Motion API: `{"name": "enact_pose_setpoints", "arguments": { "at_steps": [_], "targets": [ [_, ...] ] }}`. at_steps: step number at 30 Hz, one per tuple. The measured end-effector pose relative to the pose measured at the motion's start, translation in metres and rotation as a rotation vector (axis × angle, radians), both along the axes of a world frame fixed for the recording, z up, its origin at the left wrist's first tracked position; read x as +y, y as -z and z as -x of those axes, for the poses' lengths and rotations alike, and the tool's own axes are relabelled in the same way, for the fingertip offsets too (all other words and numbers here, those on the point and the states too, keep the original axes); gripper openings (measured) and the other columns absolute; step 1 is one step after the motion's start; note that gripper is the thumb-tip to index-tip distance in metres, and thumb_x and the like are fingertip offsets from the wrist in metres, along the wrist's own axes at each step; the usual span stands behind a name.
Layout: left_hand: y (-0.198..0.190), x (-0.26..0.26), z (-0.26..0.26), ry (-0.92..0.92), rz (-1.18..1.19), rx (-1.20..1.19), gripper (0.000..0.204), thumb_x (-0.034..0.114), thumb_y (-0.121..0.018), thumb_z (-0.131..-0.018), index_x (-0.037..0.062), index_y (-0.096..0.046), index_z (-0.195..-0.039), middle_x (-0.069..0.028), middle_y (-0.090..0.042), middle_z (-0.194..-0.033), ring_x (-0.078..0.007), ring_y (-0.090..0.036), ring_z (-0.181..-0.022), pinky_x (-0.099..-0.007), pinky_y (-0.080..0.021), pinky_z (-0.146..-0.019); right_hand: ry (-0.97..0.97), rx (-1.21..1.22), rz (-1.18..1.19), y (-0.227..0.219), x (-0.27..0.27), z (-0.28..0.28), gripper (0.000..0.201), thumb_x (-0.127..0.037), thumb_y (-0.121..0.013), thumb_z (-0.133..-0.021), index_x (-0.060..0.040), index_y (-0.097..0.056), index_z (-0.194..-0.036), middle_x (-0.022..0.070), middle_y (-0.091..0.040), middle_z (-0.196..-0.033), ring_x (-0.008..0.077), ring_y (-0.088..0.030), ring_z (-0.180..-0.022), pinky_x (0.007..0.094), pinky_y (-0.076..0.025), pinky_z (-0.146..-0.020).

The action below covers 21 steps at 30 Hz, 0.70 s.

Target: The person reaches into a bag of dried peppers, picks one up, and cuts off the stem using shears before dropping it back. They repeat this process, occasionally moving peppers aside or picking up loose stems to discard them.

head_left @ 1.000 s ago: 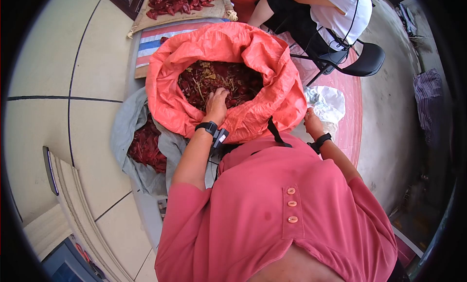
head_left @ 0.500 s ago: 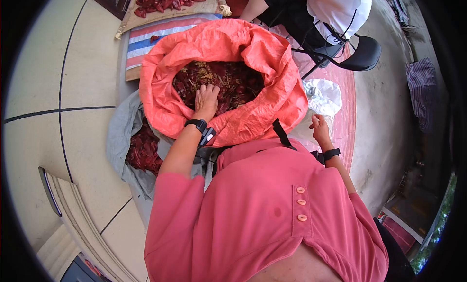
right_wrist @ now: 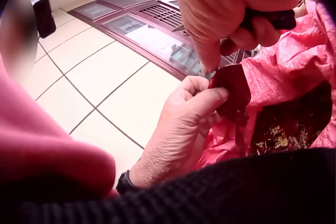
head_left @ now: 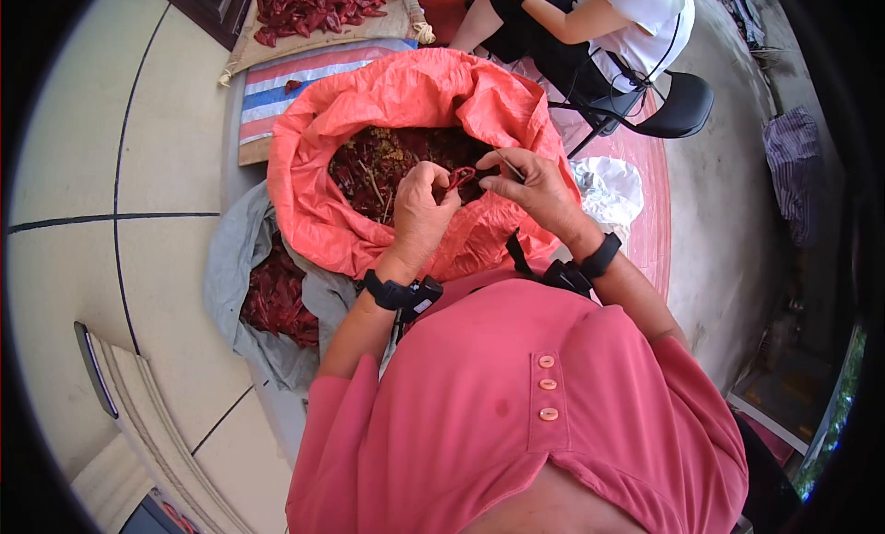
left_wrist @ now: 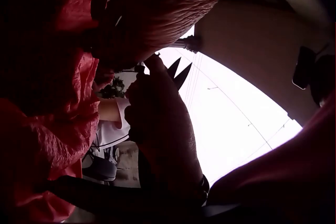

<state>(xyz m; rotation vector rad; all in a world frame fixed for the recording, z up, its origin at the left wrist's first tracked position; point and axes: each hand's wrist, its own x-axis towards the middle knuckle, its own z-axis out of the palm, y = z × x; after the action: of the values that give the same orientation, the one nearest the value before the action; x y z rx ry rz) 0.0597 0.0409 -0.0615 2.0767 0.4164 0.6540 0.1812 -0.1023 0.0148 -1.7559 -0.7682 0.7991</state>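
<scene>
Left-wrist view too dark to read; scissors (right_wrist: pixel 273 19) mostly hidden in right hand (right_wrist: pixel 236 8).

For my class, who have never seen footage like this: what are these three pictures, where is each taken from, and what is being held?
No machine here: a person wears three cameras. The head view looks down at both hands; the two wrist views look along each hand. An orange sack of dried red chillies stands open on the floor. The left hand pinches one chilli. The right hand grips scissors; their blades show in the left wrist view. A grey sack holds more chillies.
</scene>
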Motion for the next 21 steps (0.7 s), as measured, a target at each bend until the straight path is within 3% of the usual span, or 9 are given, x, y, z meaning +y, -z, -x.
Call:
{"name": "enact_pose_setpoints", "arguments": {
  "at_steps": [3,4,6,8,11,15,16,20,21],
  "targets": [
    [-0.017,-0.006,0.000,0.005,-0.073,-0.038,0.024,-0.002,-0.066,-0.070,0.0034,-0.050,-0.086,-0.0087,-0.055,-0.081,-0.0249,-0.056,-0.075,-0.0344,-0.046,-0.071,-0.032,-0.242,-0.110,0.016,0.013,0.004,0.013,-0.006,-0.069,-0.082,-0.0047,-0.068,-0.095,0.0031,-0.062,-0.086,0.0108,-0.058,-0.078,0.0248,-0.048,-0.073],
    [-0.020,-0.007,0.002,0.003,-0.089,-0.042,0.024,-0.002,-0.067,-0.070,0.0033,-0.050,-0.086,-0.0089,-0.055,-0.082,-0.0250,-0.056,-0.076,-0.0349,-0.046,-0.071,0.032,-0.128,-0.066,0.012,0.015,0.008,0.011,-0.006,-0.070,-0.081,-0.0063,-0.069,-0.092,0.0054,-0.061,-0.085,0.0151,-0.059,-0.082,0.0279,-0.048,-0.075],
    [-0.025,-0.010,0.006,0.006,-0.134,-0.032,0.026,-0.002,-0.067,-0.069,0.0036,-0.048,-0.086,-0.0093,-0.054,-0.087,-0.0249,-0.056,-0.079,-0.0340,-0.047,-0.074,0.021,-0.233,-0.068,0.014,0.015,0.006,0.012,-0.006,-0.070,-0.081,-0.0057,-0.068,-0.092,0.0060,-0.060,-0.084,0.0171,-0.060,-0.083,0.0292,-0.049,-0.075],
    [-0.035,-0.018,0.006,-0.054,-0.103,-0.196,0.031,-0.001,-0.070,-0.069,0.0044,-0.052,-0.093,-0.0091,-0.057,-0.089,-0.0264,-0.058,-0.085,-0.0354,-0.046,-0.080,0.002,-0.323,-0.082,0.012,0.015,0.006,0.012,-0.006,-0.069,-0.081,-0.0054,-0.067,-0.093,0.0066,-0.059,-0.084,0.0190,-0.060,-0.084,0.0299,-0.049,-0.074],
    [-0.049,-0.024,0.006,-0.014,0.272,-0.321,0.043,0.005,-0.074,-0.072,0.0035,-0.054,-0.110,-0.0103,-0.060,-0.100,-0.0247,-0.059,-0.097,-0.0346,-0.044,-0.090,-0.066,-0.450,-0.141,0.001,0.011,0.009,0.013,-0.006,-0.069,-0.081,-0.0060,-0.065,-0.094,0.0071,-0.059,-0.088,0.0216,-0.061,-0.085,0.0306,-0.050,-0.073],
    [-0.056,-0.001,0.010,0.380,0.545,0.060,0.059,0.013,-0.075,-0.077,0.0020,-0.049,-0.129,-0.0114,-0.062,-0.109,-0.0195,-0.058,-0.105,-0.0324,-0.044,-0.095,-0.187,-0.593,-0.250,-0.008,0.008,0.014,0.016,-0.005,-0.068,-0.080,-0.0081,-0.064,-0.096,0.0067,-0.060,-0.094,0.0244,-0.063,-0.086,0.0316,-0.051,-0.072],
    [-0.058,-0.002,0.010,0.386,0.534,0.058,0.046,0.014,-0.073,-0.080,0.0008,-0.054,-0.120,-0.0093,-0.064,-0.099,-0.0170,-0.060,-0.093,-0.0301,-0.048,-0.086,-0.214,-0.608,-0.261,-0.008,0.008,0.014,0.017,-0.005,-0.068,-0.080,-0.0085,-0.063,-0.096,0.0066,-0.060,-0.096,0.0249,-0.064,-0.086,0.0317,-0.052,-0.071],
    [-0.037,-0.005,0.006,0.377,0.546,0.042,0.033,0.018,-0.070,-0.084,0.0001,-0.058,-0.110,-0.0056,-0.063,-0.087,-0.0133,-0.059,-0.078,-0.0284,-0.049,-0.073,-0.258,-0.862,-0.249,-0.018,0.004,0.018,0.019,-0.004,-0.065,-0.082,-0.0094,-0.061,-0.100,0.0068,-0.061,-0.097,0.0257,-0.065,-0.081,0.0298,-0.053,-0.066],
    [-0.040,-0.009,0.006,0.367,0.571,0.023,0.031,0.019,-0.069,-0.085,-0.0001,-0.059,-0.108,-0.0051,-0.063,-0.084,-0.0127,-0.058,-0.076,-0.0284,-0.048,-0.071,-0.226,-0.793,-0.299,-0.015,0.004,0.017,0.017,-0.004,-0.065,-0.084,-0.0088,-0.061,-0.100,0.0058,-0.061,-0.094,0.0233,-0.065,-0.077,0.0286,-0.053,-0.063]
  ]
}}
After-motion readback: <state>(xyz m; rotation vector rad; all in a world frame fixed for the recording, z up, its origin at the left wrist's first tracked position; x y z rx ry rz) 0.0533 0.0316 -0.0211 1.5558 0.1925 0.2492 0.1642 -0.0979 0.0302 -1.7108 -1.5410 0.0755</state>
